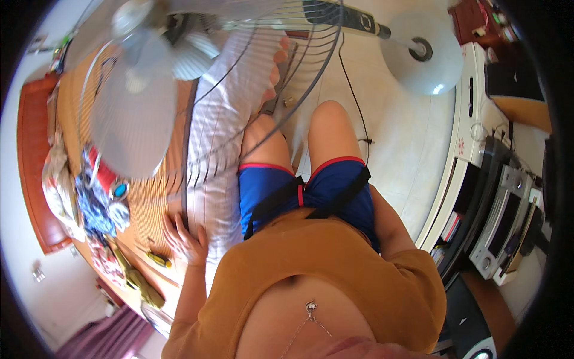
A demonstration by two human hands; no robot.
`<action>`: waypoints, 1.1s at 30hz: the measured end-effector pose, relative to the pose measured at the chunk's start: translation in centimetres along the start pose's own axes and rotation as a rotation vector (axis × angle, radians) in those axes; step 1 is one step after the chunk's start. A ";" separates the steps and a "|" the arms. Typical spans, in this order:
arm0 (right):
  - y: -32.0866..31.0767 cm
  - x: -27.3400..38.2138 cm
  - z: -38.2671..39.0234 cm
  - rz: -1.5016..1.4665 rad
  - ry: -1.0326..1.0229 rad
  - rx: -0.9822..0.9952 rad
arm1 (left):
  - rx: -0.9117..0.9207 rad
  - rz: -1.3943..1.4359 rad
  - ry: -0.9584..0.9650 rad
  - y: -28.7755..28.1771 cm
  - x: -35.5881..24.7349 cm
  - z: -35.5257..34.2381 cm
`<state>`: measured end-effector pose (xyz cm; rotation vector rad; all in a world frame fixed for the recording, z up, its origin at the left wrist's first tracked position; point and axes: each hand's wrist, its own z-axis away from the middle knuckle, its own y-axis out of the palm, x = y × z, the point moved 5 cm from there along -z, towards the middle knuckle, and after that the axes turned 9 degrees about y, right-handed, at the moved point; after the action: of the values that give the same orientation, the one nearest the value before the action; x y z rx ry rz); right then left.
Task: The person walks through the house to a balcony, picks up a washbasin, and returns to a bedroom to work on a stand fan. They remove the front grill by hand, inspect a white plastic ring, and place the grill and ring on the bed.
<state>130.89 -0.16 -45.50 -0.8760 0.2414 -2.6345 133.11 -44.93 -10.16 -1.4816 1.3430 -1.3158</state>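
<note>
My left hand lies flat with fingers spread at the edge of the brown bed mat, beside a white quilted cover. It holds nothing. My right forearm reaches down beside my hip, and the hand itself is hidden behind my thigh. In front of me a standing fan lies tipped over, its translucent blades and wire guard over the bed. Its pole runs right to a round pale base. A small yellow-and-black handled tool, like a screwdriver, rests near my left hand.
Rumpled clothes and an olive cloth lie on the bed's left side. A black cord with a plug trails across the tiled floor. At right stand a white cabinet and a silver audio unit.
</note>
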 end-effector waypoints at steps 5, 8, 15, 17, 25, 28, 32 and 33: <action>-5.4 2.6 -1.6 -0.322 -0.241 0.060 | 0.073 0.107 -0.163 -2.0 1.3 -0.2; -8.9 8.4 1.6 -0.408 -0.009 -0.055 | 0.006 0.137 -0.158 -3.3 2.1 0.1; -9.6 22.2 7.0 -0.275 -0.400 -0.198 | -0.102 0.234 -0.195 -3.8 3.1 2.3; -7.1 25.5 7.6 -0.208 -0.513 -0.152 | -0.117 0.284 -0.209 -4.0 3.6 2.7; 9.1 35.3 16.3 0.783 -0.949 0.148 | -0.171 0.237 -0.200 -3.2 3.9 2.6; 10.3 34.6 12.1 0.582 -0.911 0.486 | -0.140 0.224 -0.190 -3.0 3.9 2.4; 8.9 34.3 9.9 0.704 -1.166 0.436 | -0.081 0.198 -0.220 -2.4 3.7 2.5; 8.4 33.9 8.4 0.701 -1.166 0.443 | -0.079 0.196 -0.199 -2.2 3.9 2.3</action>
<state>112.97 -21.24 -22.61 -1.5868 -0.2839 -1.1827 135.56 -48.58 -7.78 -1.4502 1.3833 -0.9762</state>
